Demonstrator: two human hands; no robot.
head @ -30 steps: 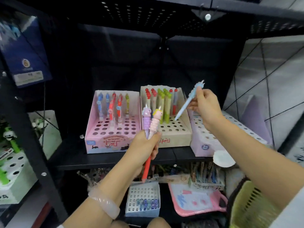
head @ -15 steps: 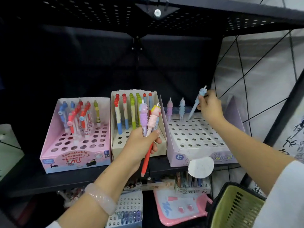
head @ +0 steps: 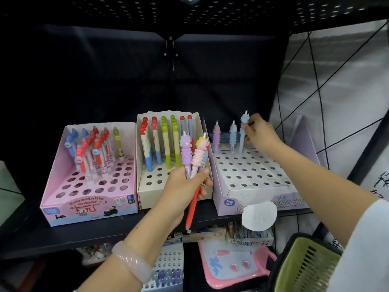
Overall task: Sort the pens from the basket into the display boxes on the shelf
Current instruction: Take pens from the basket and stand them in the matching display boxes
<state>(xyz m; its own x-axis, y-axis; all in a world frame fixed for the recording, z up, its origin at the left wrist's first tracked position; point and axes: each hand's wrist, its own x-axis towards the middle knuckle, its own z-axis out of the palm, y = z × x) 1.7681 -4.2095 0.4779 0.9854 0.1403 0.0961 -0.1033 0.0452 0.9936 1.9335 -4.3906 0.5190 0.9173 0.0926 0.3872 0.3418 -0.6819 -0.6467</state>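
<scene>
My left hand [head: 185,184] grips a bunch of pens: a purple unicorn pen [head: 186,152], a pink unicorn pen [head: 200,153] and a red pen [head: 192,207] pointing down. My right hand [head: 260,135] pinches a blue unicorn pen [head: 243,131] standing in the back row of the lilac unicorn display box [head: 252,178], beside a purple pen [head: 216,137] and a light blue pen [head: 232,137]. The pink eraser-pen box [head: 88,186] and the beige box [head: 151,186] stand to the left on the black shelf [head: 63,232]. The green basket [head: 305,268] is at the lower right.
A perforated black shelf [head: 210,11] hangs close above. A round white tag [head: 259,216] dangles from the lilac box front. Below the shelf sit a small perforated box [head: 168,268], a pink board [head: 231,266] and more stationery. A white wall with black wire lines stands at the right.
My right hand has brought the blue unicorn pen down from a tilt to upright in the back row of the lilac box. The view has shifted right and closer. My left hand keeps its bunch.
</scene>
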